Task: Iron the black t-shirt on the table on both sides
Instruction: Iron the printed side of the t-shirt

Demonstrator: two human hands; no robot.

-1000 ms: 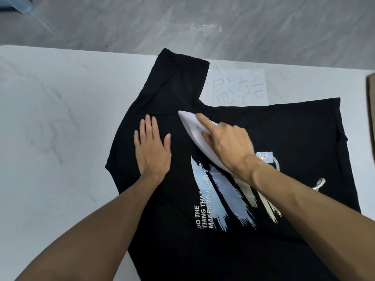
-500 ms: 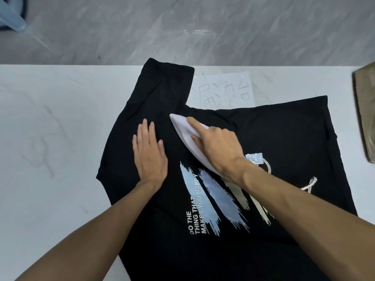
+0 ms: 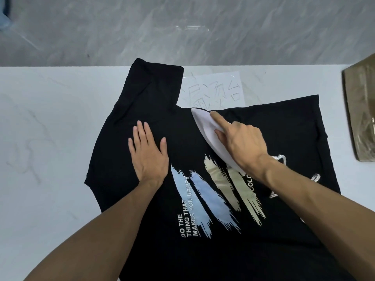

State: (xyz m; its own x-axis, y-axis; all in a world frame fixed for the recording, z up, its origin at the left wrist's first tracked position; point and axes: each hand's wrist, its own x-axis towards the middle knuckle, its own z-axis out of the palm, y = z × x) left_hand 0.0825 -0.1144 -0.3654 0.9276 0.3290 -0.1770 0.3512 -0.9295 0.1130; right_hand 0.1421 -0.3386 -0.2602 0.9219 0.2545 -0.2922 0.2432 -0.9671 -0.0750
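- Our left hand [image 3: 149, 157]: we are laying it flat, palm down, on the black t-shirt [image 3: 284, 128], fingers straight and thumb spreading to the right; it is grasping nothing.
- Our right hand [image 3: 241, 145]: we are gripping the white iron [image 3: 205, 126] from above, with the index finger stretching straight along its top toward the tip and the other fingers curling round its body.
- white iron: it is resting on the shirt, right of the left hand and apart from it, with its pointed tip aiming far and left and reaching the shirt's far edge, just right of the sleeve's base.
- black t-shirt: it is lying spread out, print side up, on the white marbled table [image 3: 40, 138] and running off the near edge of view; one sleeve [image 3: 150, 88] is stretching to the table's far edge.
- print [image 3: 203, 199]: blue and beige brush strokes are showing between our forearms, with white lettering "DO THE THING THAT MAKES YOU HAPPY" at their near left.
- silvery piece [image 3: 281, 158]: it is showing on the shirt just right of our right wrist; we cannot tell what it is.
- sheet with large outlined characters [image 3: 221, 88]: it is lying on the table just beyond the shirt's far edge, right of the sleeve and near the iron's tip.
- brown wrapped package [image 3: 361, 110]: it is sitting at the table's right edge, well apart from both hands.
- grey streaked surface [image 3: 182, 27]: it is extending beyond the table's far edge.
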